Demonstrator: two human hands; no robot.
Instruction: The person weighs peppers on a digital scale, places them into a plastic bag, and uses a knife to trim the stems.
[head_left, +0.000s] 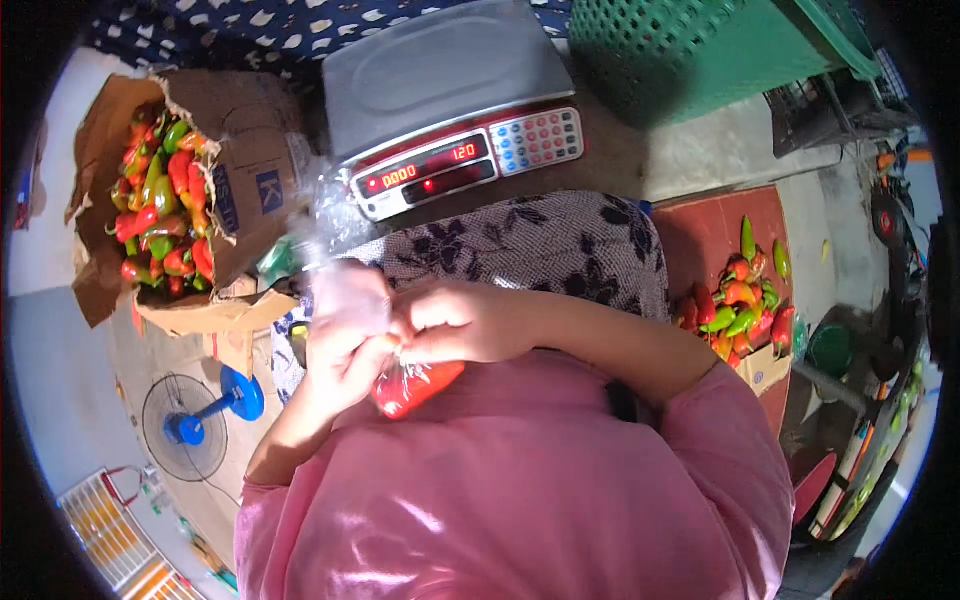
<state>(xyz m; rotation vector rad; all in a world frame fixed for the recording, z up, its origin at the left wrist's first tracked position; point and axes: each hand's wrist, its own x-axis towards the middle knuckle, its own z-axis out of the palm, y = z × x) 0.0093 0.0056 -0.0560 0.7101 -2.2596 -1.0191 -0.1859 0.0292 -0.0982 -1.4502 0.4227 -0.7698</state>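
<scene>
Clear plastic wraps the bag (415, 385) of red peppers, which sits in front of the scale (455, 110), close to the person's chest. Both hands meet at its neck: the left hand (345, 335) has its fingers curled around the bunched plastic, and the right hand (455, 320) is closed in a pinch on the same neck. Left of the scale stands a box (240, 190) of peppers. Right of the scale, nearer the person, lies a pile (740, 300) of peppers.
</scene>
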